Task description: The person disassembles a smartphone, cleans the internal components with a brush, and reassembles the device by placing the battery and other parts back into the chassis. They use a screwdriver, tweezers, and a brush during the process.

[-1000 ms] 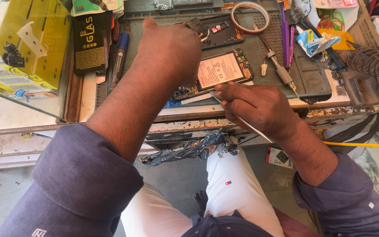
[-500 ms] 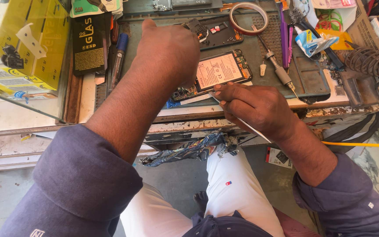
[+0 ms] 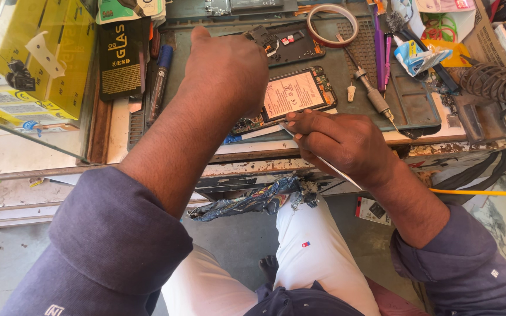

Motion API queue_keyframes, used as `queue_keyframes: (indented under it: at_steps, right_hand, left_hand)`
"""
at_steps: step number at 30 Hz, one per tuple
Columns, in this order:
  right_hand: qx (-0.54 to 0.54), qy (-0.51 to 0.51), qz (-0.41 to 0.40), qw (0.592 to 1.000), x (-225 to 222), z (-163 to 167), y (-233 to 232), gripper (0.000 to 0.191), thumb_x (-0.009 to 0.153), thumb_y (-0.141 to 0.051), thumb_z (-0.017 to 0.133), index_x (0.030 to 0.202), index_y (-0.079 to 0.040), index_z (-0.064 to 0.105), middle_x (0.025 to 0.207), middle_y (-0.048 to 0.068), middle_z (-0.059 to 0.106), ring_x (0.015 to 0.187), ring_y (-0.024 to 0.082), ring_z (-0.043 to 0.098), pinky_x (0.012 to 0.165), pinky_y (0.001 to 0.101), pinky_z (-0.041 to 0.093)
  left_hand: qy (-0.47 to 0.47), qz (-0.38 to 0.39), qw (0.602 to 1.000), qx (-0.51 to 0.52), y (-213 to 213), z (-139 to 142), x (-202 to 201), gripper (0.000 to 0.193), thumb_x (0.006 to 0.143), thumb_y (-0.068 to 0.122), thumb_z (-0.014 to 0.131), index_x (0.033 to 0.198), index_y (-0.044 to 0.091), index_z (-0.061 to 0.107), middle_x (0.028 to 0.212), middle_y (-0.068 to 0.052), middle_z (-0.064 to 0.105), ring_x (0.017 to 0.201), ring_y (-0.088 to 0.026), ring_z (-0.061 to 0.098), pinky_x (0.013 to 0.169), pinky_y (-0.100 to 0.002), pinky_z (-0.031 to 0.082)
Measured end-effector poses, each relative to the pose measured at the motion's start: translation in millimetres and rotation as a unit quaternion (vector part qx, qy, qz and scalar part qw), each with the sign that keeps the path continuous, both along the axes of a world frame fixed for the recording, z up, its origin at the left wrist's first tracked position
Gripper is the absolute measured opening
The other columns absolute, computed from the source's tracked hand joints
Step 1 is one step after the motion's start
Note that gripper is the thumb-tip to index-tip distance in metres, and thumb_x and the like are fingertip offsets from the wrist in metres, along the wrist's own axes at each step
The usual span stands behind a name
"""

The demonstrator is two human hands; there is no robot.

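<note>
Cluttered workbench (image 3: 346, 64), opened phone (image 3: 293, 95) between both hands' fingers (image 3: 300, 120)

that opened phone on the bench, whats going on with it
A person is working on an opened phone lying back-up on a grey work mat. The left hand steadies its left part, and the right hand holds a thin metal tool at its lower edge. A screwdriver and tape roll lie nearby.

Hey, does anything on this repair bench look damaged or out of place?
Yes: the bench's front edge is chipped and peeling, with crumpled dark scrap hanging beneath it. The opened phone under the left hand lies askew on the mat.
</note>
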State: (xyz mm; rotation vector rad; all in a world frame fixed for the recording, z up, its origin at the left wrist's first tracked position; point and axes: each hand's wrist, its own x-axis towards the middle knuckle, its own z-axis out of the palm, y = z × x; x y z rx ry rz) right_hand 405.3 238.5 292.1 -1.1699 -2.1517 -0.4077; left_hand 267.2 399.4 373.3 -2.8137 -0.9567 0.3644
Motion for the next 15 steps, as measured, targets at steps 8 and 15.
queue_keyframes:
  at_steps: [8, 15]
  right_hand:
    - [-0.001, 0.0, -0.003, 1.0, 1.1, -0.8, -0.2, 0.022, 0.086, 0.002, 0.08, 0.087, -0.005, 0.059, 0.101, 0.007, 0.072, 0.098, 0.022, 0.077, 0.071, 0.03, 0.062]
    - [-0.003, 0.001, 0.0, 1.0, 0.9, -0.5, 0.5, 0.023, 0.085, 0.002, 0.08, 0.087, -0.005, 0.059, 0.102, 0.007, 0.072, 0.098, 0.022, 0.077, 0.071, 0.03, 0.062]
  left_hand:
    - [0.001, -0.004, 1.0, 0.005, 1.0, -2.1, 0.5, 0.034, 0.073, 0.022, 0.088, 0.105, 0.015, 0.077, 0.102, -0.007, 0.076, 0.093, -0.027, 0.072, 0.096, -0.052, 0.039]
    - [0.008, 0.004, 1.0, -0.008, 1.9, -0.3, 1.0, 0.048, 0.067, 0.033, 0.094, 0.108, 0.015, 0.076, 0.105, -0.007, 0.075, 0.096, -0.027, 0.071, 0.095, -0.052, 0.039]
